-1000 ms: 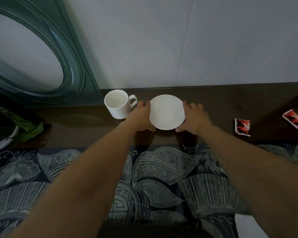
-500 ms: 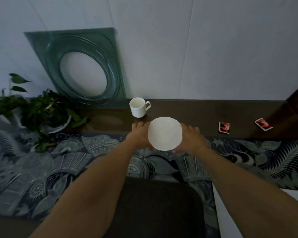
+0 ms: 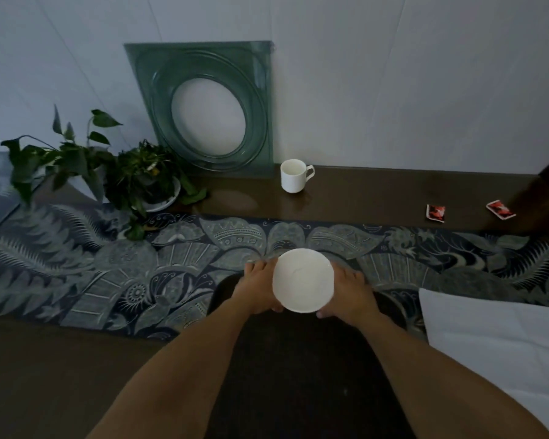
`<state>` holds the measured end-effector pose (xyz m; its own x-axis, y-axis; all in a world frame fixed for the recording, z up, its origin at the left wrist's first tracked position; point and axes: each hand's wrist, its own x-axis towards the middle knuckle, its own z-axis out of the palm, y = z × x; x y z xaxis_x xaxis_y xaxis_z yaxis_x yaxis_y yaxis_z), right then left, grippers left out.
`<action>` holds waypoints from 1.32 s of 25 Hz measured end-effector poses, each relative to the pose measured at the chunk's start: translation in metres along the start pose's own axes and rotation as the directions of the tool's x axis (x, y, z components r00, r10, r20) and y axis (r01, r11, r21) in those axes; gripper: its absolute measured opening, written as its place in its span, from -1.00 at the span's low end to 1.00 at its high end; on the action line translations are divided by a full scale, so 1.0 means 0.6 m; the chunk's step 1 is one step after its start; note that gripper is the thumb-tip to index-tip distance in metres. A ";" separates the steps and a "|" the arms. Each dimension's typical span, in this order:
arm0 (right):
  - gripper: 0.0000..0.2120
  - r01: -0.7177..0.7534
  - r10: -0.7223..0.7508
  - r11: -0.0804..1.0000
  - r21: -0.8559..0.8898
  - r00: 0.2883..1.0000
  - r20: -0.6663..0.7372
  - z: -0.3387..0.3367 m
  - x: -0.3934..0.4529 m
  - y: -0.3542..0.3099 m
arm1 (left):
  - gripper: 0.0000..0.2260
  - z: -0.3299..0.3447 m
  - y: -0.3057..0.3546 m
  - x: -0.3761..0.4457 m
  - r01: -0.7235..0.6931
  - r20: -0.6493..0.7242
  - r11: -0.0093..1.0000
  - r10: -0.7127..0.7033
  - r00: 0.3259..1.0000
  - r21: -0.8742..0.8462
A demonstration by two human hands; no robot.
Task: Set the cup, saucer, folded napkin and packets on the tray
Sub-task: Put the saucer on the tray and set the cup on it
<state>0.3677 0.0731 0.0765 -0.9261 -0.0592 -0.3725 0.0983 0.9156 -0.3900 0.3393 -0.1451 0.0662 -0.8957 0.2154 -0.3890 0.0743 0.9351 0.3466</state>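
Observation:
I hold the white saucer (image 3: 302, 279) between both hands, my left hand (image 3: 256, 288) on its left edge and my right hand (image 3: 349, 291) on its right edge. It hangs over the far rim of a dark oval tray (image 3: 298, 375) that lies near me. The white cup (image 3: 293, 175) stands upright on the dark wood at the back, handle to the right. Two red packets, one (image 3: 435, 212) and another (image 3: 500, 209), lie at the back right. A white napkin (image 3: 495, 337) lies flat to the right of the tray.
A patterned blue-grey runner (image 3: 108, 267) crosses the table (image 3: 377, 198) under the tray's far end. Potted plants (image 3: 130, 175) stand at the back left. A green square glass dish (image 3: 210, 109) leans against the wall behind the cup.
Both hands have drawn the saucer back from beside the cup toward me, over the runner to the tray's far rim. The view has pulled back, showing plants, tray and napkin.

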 end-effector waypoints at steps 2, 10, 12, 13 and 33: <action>0.11 -0.034 0.034 0.999 0.021 0.999 0.023 0.046 -0.025 -0.033 | 0.05 0.017 -0.047 -0.028 -0.012 0.021 0.999 0.011 1.000 0.039; 0.11 -0.148 0.145 0.988 0.039 0.987 0.067 0.172 -0.071 -0.113 | 0.05 0.086 -0.181 -0.078 -0.066 0.042 0.994 0.063 0.997 0.082; 0.12 -0.164 0.162 0.986 0.028 0.985 0.068 0.185 -0.071 -0.114 | 0.05 0.096 -0.190 -0.079 -0.089 0.041 0.991 0.085 0.996 0.096; 0.11 -0.168 0.167 0.986 0.014 0.984 0.066 0.187 -0.070 -0.113 | 0.05 0.100 -0.191 -0.078 -0.090 0.039 0.991 0.087 0.995 0.095; 0.11 -0.089 0.090 0.996 -0.006 0.996 0.023 0.209 -0.062 -0.079 | 0.02 0.132 -0.193 -0.088 -0.067 -0.021 0.998 0.067 0.998 -0.008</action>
<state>0.4433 -0.0181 0.0037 -0.9049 0.0138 -0.4254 0.1786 0.9196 -0.3500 0.4129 -0.2422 -0.0210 -0.8976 0.2712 -0.3474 0.1304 0.9163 0.3785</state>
